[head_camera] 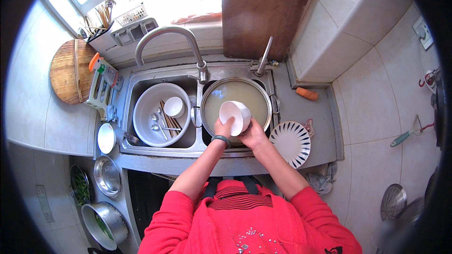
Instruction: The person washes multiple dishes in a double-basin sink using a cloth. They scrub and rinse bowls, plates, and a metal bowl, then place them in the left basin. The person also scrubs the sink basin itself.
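A white bowl [237, 111] is tilted over a wide steel pot [269, 103] of cloudy water [243, 88]. My left hand [224, 127] grips its rim, thumb inside the bowl. From the right and beneath, my right hand [254, 134] supports the same bowl; its fingertips are hidden. The pot stands in the right basin of a steel double sink [200, 95]. In the left basin, a grey-white plastic tub [138, 121] holds white bowlware [174, 107], several metal spoons [155, 117] and wooden chopsticks [173, 123].
A patterned plate [291, 144] lies right of the pot, an orange object [307, 94] beyond it. The faucet [166, 30] arches over the sink. Boards [261, 14] lean behind. Left stand a white bowl [106, 138], a metal basin [107, 176] and a metal pot [116, 222] with greens.
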`<state>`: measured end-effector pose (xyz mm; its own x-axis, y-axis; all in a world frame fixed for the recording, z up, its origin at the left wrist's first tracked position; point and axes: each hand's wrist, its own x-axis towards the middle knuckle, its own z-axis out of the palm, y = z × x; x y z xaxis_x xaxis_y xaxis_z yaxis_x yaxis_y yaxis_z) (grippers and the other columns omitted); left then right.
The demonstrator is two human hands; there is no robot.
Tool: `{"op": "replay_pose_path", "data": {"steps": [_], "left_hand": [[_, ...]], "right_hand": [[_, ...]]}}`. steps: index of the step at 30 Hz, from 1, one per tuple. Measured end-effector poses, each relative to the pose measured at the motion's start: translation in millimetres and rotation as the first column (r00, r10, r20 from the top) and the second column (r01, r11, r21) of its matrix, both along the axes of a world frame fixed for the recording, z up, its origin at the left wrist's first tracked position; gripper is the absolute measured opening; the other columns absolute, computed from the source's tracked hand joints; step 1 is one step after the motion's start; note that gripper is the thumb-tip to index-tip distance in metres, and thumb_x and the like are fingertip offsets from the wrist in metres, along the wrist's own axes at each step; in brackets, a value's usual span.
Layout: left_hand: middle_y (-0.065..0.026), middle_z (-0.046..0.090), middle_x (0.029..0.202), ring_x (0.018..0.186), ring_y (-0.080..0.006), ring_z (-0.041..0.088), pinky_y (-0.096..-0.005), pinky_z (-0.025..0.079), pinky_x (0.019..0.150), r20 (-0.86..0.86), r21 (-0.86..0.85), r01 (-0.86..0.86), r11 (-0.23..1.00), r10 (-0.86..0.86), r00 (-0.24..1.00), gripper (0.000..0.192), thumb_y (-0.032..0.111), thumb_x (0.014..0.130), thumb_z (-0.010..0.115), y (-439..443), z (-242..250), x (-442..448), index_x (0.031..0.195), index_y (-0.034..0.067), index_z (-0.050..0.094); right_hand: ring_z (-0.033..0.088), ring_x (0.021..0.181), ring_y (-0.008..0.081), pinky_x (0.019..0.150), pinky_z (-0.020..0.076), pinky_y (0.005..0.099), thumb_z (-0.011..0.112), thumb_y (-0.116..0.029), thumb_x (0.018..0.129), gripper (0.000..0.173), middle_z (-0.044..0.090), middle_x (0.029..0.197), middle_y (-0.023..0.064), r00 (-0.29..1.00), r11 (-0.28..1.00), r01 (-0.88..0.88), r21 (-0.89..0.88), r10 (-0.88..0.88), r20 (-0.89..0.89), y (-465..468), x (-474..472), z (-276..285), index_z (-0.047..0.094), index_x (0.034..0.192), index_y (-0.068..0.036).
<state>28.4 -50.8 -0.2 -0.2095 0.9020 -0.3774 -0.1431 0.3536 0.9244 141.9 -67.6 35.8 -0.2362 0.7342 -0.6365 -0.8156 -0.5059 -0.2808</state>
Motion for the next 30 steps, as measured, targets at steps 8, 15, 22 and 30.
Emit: {"op": "replay_pose_path", "data": {"steps": [8, 15, 22, 30], "left_hand": [[-0.0141, 0.064, 0.086, 0.077, -0.0237, 0.063, -0.0333, 0.050, 0.066, -0.157, 0.137, -0.027, 0.990, 0.049, 0.986, 0.029, 0.013, 0.074, 0.063, 9.3, -2.3, 7.1, 0.097, -0.003, 0.058], [-0.0141, 0.059, 0.090, 0.064, -0.0250, 0.062, -0.0336, 0.051, 0.041, 0.185, -0.106, -0.050, 0.993, 0.069, 0.980, 0.042, 0.001, 0.073, 0.042, 14.9, -3.9, -5.6, 0.114, 0.002, 0.043], [-0.0164, 0.056, 0.088, 0.064, -0.0226, 0.058, -0.0340, 0.046, 0.046, -0.004, -0.270, -0.067, 0.961, 0.069, 0.998, 0.041, 0.026, 0.078, 0.053, 16.6, -19.5, -7.3, 0.109, 0.004, 0.039], [-0.0156, 0.055, 0.087, 0.074, -0.0219, 0.056, -0.0336, 0.047, 0.059, -0.135, -0.040, 0.143, 0.989, -0.148, 0.980, 0.064, 0.053, 0.080, 0.053, 7.5, -15.5, 8.2, 0.108, -0.003, 0.039]], "right_hand": [[0.053, 0.101, 0.0229, 0.085, 0.0450, 0.0403, 0.043, -0.024, 0.090, 0.027, 0.056, 0.111, 0.0083, 0.974, 0.975, 0.223, -0.007, -0.223, 0.035, 13.9, 23.9, 4.6, 0.051, 0.109, -0.007], [0.055, 0.087, 0.0135, 0.075, 0.0477, 0.0324, 0.050, -0.022, 0.089, 0.021, 0.057, 0.097, 0.0031, 0.858, 0.924, 0.093, 0.372, -0.264, 0.441, 20.6, 47.5, 27.0, 0.052, 0.103, -0.006], [0.057, 0.091, 0.0182, 0.080, 0.0451, 0.0307, 0.050, -0.020, 0.087, 0.031, 0.059, 0.102, 0.0122, 0.377, 0.668, -0.668, 0.326, -0.074, 0.923, 17.5, 38.9, 32.1, 0.054, 0.109, 0.002], [0.056, 0.091, 0.0374, 0.080, 0.0443, 0.0427, 0.053, -0.014, 0.077, 0.025, 0.055, 0.103, 0.0220, -0.337, 0.506, -0.844, -0.177, -0.245, 0.909, 28.2, 3.3, -7.0, 0.054, 0.097, 0.001]]}}
